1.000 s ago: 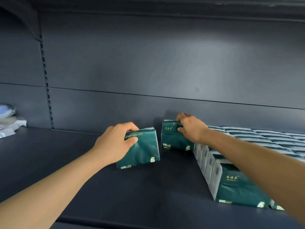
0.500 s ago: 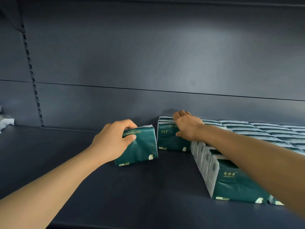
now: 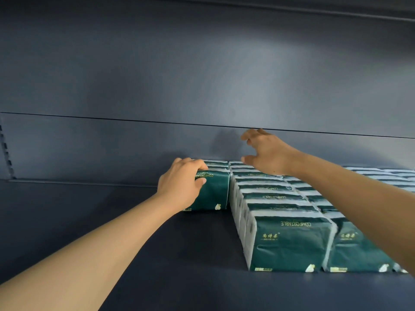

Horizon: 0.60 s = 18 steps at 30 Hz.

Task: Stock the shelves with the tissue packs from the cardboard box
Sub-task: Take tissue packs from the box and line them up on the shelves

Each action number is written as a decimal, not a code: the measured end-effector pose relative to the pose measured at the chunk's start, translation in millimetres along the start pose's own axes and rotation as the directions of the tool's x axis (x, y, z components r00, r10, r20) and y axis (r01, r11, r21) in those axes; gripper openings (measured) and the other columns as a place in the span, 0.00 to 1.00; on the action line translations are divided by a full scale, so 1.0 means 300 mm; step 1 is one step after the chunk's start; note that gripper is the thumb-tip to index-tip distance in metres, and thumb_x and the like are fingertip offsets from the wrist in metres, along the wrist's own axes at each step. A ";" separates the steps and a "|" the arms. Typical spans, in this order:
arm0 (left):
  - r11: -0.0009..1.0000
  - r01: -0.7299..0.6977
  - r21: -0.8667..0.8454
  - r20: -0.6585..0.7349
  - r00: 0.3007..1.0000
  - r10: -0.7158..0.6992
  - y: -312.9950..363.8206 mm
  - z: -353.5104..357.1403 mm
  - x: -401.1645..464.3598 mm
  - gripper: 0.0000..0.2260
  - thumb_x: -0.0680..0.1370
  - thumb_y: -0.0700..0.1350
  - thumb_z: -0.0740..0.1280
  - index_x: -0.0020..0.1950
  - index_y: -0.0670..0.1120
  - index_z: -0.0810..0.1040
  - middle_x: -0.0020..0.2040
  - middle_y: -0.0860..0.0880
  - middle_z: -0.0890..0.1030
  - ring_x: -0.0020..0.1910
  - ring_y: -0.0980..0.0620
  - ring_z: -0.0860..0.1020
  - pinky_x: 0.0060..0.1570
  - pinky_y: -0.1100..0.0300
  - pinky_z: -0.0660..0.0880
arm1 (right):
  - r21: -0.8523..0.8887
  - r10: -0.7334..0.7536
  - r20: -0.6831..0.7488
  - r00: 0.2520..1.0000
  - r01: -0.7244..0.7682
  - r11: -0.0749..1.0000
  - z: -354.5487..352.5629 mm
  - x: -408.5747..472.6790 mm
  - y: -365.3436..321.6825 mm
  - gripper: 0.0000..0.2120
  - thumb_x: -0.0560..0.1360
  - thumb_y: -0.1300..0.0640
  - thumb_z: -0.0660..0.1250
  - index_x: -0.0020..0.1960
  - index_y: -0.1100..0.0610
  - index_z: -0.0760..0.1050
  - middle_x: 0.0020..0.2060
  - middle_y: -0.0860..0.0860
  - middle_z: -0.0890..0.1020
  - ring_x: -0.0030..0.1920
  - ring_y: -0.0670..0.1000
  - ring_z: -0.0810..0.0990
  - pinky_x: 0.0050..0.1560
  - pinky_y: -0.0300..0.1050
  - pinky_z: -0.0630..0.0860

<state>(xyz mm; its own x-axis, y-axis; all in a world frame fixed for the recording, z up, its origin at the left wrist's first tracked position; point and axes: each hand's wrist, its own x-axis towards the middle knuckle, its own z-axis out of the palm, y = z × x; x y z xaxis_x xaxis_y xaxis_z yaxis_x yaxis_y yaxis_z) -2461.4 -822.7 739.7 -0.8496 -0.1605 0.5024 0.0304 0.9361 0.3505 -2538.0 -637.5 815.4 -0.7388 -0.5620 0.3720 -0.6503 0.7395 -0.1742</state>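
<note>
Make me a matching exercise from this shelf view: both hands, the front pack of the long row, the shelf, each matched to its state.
Things:
1. left hand
2. right hand
3. front pack
4. shelf

States:
A. fingers spread, holding nothing, above the packs
B. dark surface, bare at left
C. grip closed on a green tissue pack
D. upright at the near end of the row

Pairs: 1-C, 2-A, 3-D, 4-B

Rows of tissue packs (image 3: 289,241) stand upright on shelf (image 3: 157,254), filling its right part front to back. Left hand (image 3: 179,182) grips one tissue pack (image 3: 213,191) at back, touching left side of rows. Right hand (image 3: 267,153) above rear packs, apart. Back panel (image 3: 157,75) behind.
</note>
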 end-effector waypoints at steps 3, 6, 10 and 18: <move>1.000 -0.017 0.024 -0.058 0.998 0.018 0.010 0.063 0.002 0.13 0.79 0.46 0.64 0.64 0.52 0.74 0.60 0.53 0.71 0.63 0.53 0.64 0.43 0.56 0.72 | 0.003 0.002 0.013 1.000 -0.002 1.000 0.014 -0.028 0.025 0.27 0.76 0.56 0.65 0.71 0.58 0.60 0.65 0.57 0.67 0.66 0.56 0.69 0.62 0.44 0.67; 0.999 -0.031 -0.012 -0.099 0.995 0.030 0.002 0.106 -0.017 0.19 0.77 0.43 0.67 0.67 0.51 0.71 0.65 0.50 0.65 0.66 0.51 0.61 0.48 0.53 0.77 | 0.014 0.000 0.013 1.000 0.000 1.000 0.029 -0.047 0.043 0.28 0.76 0.55 0.65 0.72 0.57 0.59 0.66 0.56 0.66 0.67 0.56 0.67 0.63 0.46 0.67; 0.997 -0.032 -0.071 -0.058 0.998 0.027 -0.017 0.123 -0.053 0.33 0.75 0.41 0.70 0.76 0.52 0.58 0.75 0.50 0.50 0.74 0.49 0.50 0.65 0.54 0.67 | 0.029 0.007 0.005 1.000 -0.007 1.000 0.036 -0.061 0.065 0.28 0.76 0.54 0.65 0.72 0.56 0.59 0.67 0.55 0.66 0.68 0.55 0.67 0.63 0.46 0.67; 0.983 0.131 -0.125 0.046 0.991 -0.126 -0.008 0.108 -0.041 0.28 0.77 0.41 0.67 0.74 0.49 0.59 0.75 0.46 0.54 0.70 0.44 0.66 0.64 0.55 0.67 | 0.043 0.036 0.032 0.999 -0.038 0.998 0.041 -0.078 0.085 0.28 0.76 0.54 0.65 0.72 0.56 0.58 0.67 0.56 0.65 0.69 0.55 0.66 0.65 0.48 0.67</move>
<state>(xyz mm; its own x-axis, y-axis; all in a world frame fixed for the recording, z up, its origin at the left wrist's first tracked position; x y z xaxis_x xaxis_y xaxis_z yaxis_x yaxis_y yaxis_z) -2468.1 -812.8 707.3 -0.8702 -0.2624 0.4170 -0.0154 0.8604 0.5093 -2539.4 -610.1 790.8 -0.7671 -0.5464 0.3360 -0.6291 0.7433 -0.2274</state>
